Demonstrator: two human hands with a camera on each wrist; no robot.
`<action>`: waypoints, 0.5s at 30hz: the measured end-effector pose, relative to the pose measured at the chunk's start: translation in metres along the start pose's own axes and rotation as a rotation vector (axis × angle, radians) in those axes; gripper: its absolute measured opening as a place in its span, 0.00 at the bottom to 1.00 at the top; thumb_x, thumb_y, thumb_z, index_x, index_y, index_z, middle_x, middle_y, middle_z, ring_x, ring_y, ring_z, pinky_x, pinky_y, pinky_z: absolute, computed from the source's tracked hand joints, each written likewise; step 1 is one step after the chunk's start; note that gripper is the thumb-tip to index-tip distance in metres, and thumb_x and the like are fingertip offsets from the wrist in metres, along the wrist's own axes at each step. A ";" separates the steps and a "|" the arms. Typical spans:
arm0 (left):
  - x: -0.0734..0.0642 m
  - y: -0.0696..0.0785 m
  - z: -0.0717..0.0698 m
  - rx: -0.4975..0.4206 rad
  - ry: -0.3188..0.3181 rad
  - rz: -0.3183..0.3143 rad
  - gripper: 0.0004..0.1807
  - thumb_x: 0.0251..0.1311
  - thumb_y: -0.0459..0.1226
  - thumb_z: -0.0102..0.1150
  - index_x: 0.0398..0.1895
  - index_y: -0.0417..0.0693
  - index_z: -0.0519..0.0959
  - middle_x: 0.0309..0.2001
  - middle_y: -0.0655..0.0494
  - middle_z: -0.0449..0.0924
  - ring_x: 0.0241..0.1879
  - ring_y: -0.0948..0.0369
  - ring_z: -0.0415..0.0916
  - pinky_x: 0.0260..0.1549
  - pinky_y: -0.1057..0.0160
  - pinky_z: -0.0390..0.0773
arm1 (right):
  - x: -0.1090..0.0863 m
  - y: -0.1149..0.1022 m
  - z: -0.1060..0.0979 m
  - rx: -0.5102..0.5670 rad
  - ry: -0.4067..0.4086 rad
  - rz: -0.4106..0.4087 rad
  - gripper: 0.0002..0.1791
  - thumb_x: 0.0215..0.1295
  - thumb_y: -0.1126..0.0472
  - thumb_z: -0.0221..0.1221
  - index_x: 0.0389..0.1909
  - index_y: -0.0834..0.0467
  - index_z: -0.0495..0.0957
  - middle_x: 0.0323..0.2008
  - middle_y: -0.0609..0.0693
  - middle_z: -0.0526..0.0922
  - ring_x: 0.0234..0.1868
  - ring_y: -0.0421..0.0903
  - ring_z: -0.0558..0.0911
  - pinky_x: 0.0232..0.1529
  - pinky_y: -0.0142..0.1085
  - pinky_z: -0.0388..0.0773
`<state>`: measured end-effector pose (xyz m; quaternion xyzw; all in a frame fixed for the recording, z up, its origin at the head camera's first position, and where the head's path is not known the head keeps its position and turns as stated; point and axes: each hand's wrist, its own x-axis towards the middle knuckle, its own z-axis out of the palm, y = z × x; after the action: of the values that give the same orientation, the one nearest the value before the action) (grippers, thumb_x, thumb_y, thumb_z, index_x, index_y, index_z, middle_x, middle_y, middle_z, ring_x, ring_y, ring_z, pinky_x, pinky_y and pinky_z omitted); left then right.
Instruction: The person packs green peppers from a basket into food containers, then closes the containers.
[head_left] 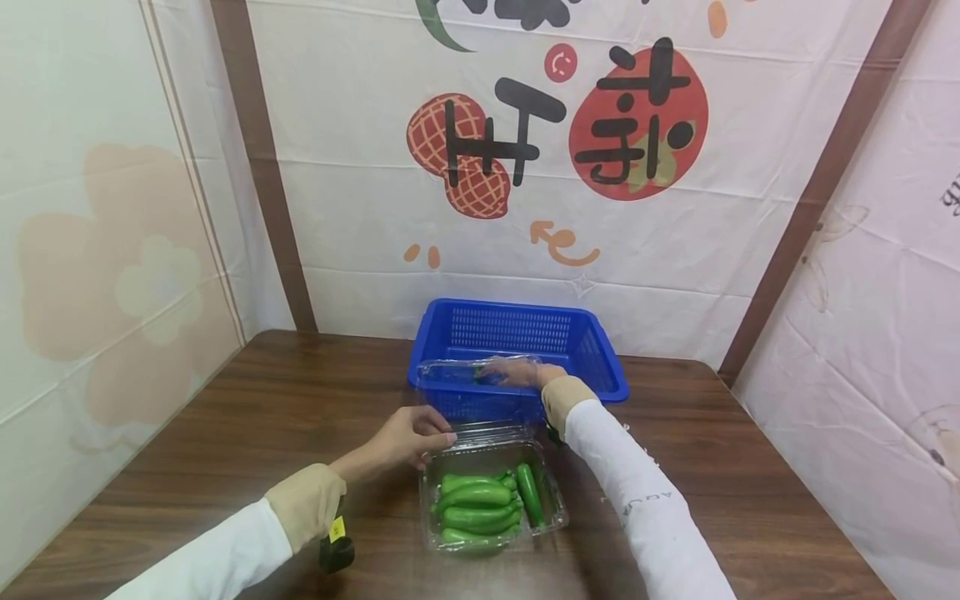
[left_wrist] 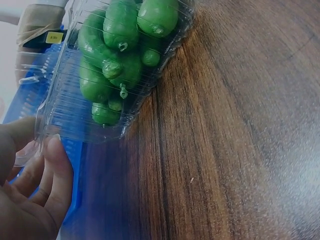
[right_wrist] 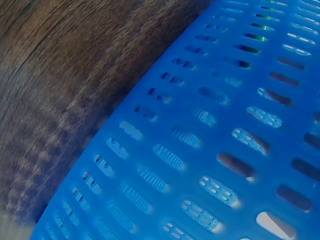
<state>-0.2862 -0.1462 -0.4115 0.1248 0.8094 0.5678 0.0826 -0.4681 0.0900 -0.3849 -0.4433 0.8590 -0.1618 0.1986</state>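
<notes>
A clear plastic clamshell box (head_left: 558,523) stands on the table with its lid raised at the back. Several smooth, long green vegetables, pepper-like (head_left: 480,518), lie in it, most crosswise and one upright along the right side. My left hand (head_left: 411,437) pinches the box's back left edge between thumb and fingers; the left wrist view shows the clear rim (left_wrist: 47,107) there. Behind the see-through lid, my right hand (head_left: 517,372) reaches into the blue basket (head_left: 611,367). A small dark green patch shows near its fingertips, but its grip is unclear. The right wrist view shows only the basket's slotted wall (right_wrist: 200,140) and table.
The blue basket stands right behind the box, near the back edge of the brown wooden table (head_left: 300,400). A printed cloth (head_left: 360,208) hangs behind the table, with more cloth at both sides.
</notes>
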 end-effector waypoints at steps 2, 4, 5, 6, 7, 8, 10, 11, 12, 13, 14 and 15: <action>0.000 0.000 0.000 -0.002 -0.002 0.007 0.15 0.60 0.38 0.68 0.42 0.35 0.78 0.30 0.50 0.82 0.22 0.60 0.74 0.21 0.59 0.83 | -0.006 -0.013 -0.001 -0.002 0.011 0.017 0.22 0.75 0.65 0.51 0.68 0.58 0.69 0.68 0.55 0.69 0.71 0.52 0.64 0.70 0.45 0.61; 0.000 0.000 0.000 -0.003 -0.004 0.012 0.15 0.61 0.38 0.68 0.43 0.34 0.78 0.30 0.51 0.82 0.22 0.60 0.74 0.21 0.59 0.83 | -0.016 -0.034 -0.004 -0.025 0.021 0.060 0.23 0.73 0.70 0.52 0.67 0.63 0.68 0.66 0.59 0.69 0.70 0.56 0.64 0.70 0.47 0.61; 0.000 0.000 0.000 -0.004 -0.005 0.015 0.15 0.61 0.37 0.68 0.43 0.34 0.78 0.30 0.51 0.82 0.22 0.60 0.74 0.21 0.58 0.83 | -0.018 -0.038 -0.004 -0.043 0.029 0.052 0.23 0.72 0.71 0.52 0.67 0.64 0.68 0.65 0.60 0.69 0.69 0.57 0.65 0.70 0.47 0.62; 0.000 -0.001 0.000 -0.005 -0.006 0.018 0.15 0.61 0.37 0.68 0.43 0.34 0.78 0.30 0.51 0.82 0.22 0.60 0.74 0.21 0.58 0.83 | -0.020 -0.042 -0.004 -0.060 0.034 0.057 0.23 0.72 0.71 0.52 0.67 0.65 0.68 0.64 0.61 0.69 0.69 0.58 0.65 0.69 0.48 0.63; 0.000 -0.001 0.000 -0.005 -0.006 0.020 0.15 0.61 0.37 0.68 0.43 0.34 0.78 0.30 0.51 0.82 0.22 0.60 0.74 0.21 0.57 0.83 | -0.021 -0.044 -0.004 -0.097 0.039 0.061 0.22 0.72 0.71 0.52 0.66 0.65 0.69 0.64 0.62 0.68 0.68 0.58 0.65 0.69 0.47 0.63; 0.000 -0.001 0.000 -0.004 -0.006 0.021 0.16 0.61 0.38 0.68 0.43 0.34 0.78 0.30 0.51 0.82 0.22 0.60 0.74 0.21 0.57 0.83 | -0.022 -0.046 -0.004 -0.122 0.045 0.062 0.22 0.72 0.71 0.52 0.66 0.65 0.69 0.64 0.62 0.68 0.68 0.58 0.64 0.69 0.47 0.63; 0.000 -0.002 0.000 -0.003 -0.006 0.021 0.15 0.61 0.37 0.68 0.43 0.34 0.78 0.30 0.52 0.82 0.22 0.59 0.74 0.21 0.57 0.83 | -0.022 -0.047 -0.003 -0.158 0.054 0.073 0.21 0.73 0.70 0.51 0.65 0.65 0.70 0.63 0.61 0.69 0.67 0.57 0.65 0.70 0.46 0.62; 0.000 -0.002 0.000 -0.002 -0.006 0.020 0.15 0.61 0.37 0.67 0.43 0.34 0.77 0.30 0.52 0.82 0.22 0.59 0.74 0.21 0.57 0.83 | -0.023 -0.047 -0.003 -0.172 0.056 0.082 0.21 0.74 0.69 0.51 0.65 0.64 0.71 0.63 0.61 0.69 0.67 0.57 0.65 0.70 0.46 0.62; 0.000 -0.002 0.000 0.000 -0.006 0.020 0.15 0.62 0.37 0.67 0.43 0.34 0.78 0.30 0.52 0.82 0.22 0.59 0.74 0.21 0.57 0.83 | -0.022 -0.047 -0.003 -0.180 0.060 0.090 0.20 0.74 0.68 0.51 0.65 0.63 0.71 0.64 0.61 0.70 0.68 0.57 0.65 0.70 0.46 0.61; 0.000 -0.002 0.000 0.002 -0.006 0.019 0.15 0.62 0.37 0.67 0.43 0.34 0.78 0.30 0.52 0.82 0.22 0.59 0.74 0.21 0.57 0.83 | -0.022 -0.047 -0.002 -0.185 0.068 0.094 0.20 0.74 0.68 0.52 0.64 0.62 0.72 0.64 0.60 0.71 0.67 0.56 0.66 0.70 0.47 0.60; 0.000 -0.002 0.000 0.003 -0.005 0.018 0.15 0.62 0.37 0.67 0.43 0.34 0.78 0.30 0.51 0.82 0.22 0.59 0.74 0.21 0.57 0.83 | -0.021 -0.046 -0.002 -0.183 0.078 0.096 0.19 0.74 0.67 0.52 0.64 0.62 0.73 0.63 0.59 0.73 0.67 0.56 0.67 0.70 0.47 0.60; 0.000 -0.002 0.000 0.005 -0.005 0.019 0.15 0.62 0.37 0.67 0.43 0.34 0.78 0.30 0.51 0.82 0.22 0.59 0.74 0.21 0.58 0.83 | -0.021 -0.046 -0.002 -0.180 0.085 0.097 0.19 0.74 0.67 0.53 0.63 0.61 0.74 0.62 0.59 0.74 0.67 0.56 0.68 0.70 0.48 0.61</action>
<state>-0.2867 -0.1471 -0.4133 0.1341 0.8095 0.5661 0.0792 -0.4258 0.0816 -0.3582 -0.4100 0.8981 -0.0929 0.1288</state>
